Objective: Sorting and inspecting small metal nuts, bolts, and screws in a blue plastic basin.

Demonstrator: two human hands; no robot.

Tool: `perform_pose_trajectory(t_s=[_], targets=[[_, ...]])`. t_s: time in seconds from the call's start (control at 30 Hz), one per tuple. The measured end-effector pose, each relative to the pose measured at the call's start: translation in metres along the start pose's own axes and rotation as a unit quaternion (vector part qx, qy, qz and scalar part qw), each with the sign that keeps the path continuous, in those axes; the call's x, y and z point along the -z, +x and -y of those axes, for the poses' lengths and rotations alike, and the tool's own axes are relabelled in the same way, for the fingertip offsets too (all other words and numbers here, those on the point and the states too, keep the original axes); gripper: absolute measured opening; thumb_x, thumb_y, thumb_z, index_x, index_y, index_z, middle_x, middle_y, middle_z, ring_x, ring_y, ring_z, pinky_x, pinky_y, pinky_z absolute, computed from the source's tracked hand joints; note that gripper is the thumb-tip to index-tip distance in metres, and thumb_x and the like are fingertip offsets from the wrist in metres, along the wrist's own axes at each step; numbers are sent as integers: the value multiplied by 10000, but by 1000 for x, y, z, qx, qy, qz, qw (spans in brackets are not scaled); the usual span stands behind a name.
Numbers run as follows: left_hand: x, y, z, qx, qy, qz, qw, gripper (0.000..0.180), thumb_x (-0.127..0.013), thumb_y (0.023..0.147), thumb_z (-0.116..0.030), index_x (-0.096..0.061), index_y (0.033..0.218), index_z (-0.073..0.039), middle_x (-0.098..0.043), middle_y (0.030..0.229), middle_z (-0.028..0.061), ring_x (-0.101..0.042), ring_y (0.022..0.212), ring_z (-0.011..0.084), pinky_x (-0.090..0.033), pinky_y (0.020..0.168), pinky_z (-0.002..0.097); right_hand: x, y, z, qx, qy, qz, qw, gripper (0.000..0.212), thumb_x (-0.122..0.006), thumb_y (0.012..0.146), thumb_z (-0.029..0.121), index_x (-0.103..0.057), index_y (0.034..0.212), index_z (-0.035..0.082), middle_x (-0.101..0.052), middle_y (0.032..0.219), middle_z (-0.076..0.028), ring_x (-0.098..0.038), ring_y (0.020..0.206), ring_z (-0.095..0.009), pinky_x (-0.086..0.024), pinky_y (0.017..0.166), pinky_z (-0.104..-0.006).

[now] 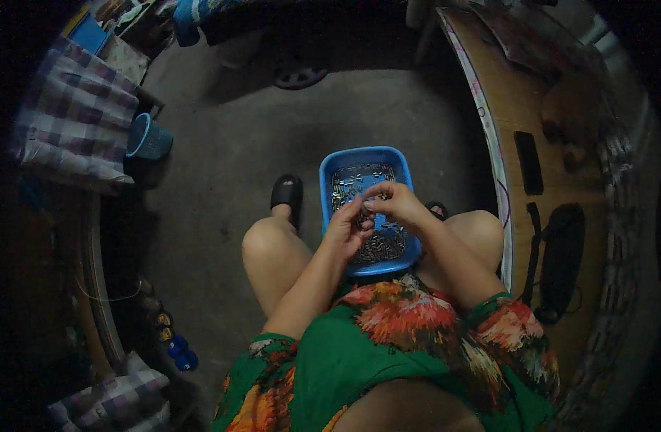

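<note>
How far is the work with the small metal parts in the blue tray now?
Done: no finished pile is visible. In hand: the left hand and right hand meet over the blue tray, pinching something too small to identify. Left: many small metal parts remain in the tray.

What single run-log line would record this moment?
left hand: over blue tray, fingertips pinched | right hand: pinching, item too small to tell | tray: on lap, many small metal parts

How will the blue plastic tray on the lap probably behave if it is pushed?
The blue tray rests only on the knees, so it could tip. Its many small metal parts probably make it heavy, and they would likely slide. Both hands hover above it.
</note>
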State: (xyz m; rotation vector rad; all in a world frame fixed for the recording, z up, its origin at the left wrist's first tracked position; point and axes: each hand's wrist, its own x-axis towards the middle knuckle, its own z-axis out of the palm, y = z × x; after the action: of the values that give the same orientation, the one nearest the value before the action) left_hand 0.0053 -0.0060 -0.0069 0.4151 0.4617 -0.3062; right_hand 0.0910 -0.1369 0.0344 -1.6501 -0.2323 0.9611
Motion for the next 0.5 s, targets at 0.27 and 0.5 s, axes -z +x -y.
perform_pose_trajectory(t_s=[0.27,0.5], targets=[[-2,0,-2,-3,6,-24,1000,297,-545,810,-349,-535,868,-58,-539,713,49,-491,588,138,-382,473,220,4,-2,5,33,28,30,999,182,-654,702,153,-598,843,52,-566,708,1,-491,600,-65,-361,503,-193],[1,0,0,-39,25,-38,998,265,-542,821,-298,-537,893,-44,-578,785,66,-558,664,168,-461,542,242,-1,-4,2,24,26,-32,999,179,-674,675,157,-601,807,61,-569,688,-10,-494,593,-70,-362,501,-197]])
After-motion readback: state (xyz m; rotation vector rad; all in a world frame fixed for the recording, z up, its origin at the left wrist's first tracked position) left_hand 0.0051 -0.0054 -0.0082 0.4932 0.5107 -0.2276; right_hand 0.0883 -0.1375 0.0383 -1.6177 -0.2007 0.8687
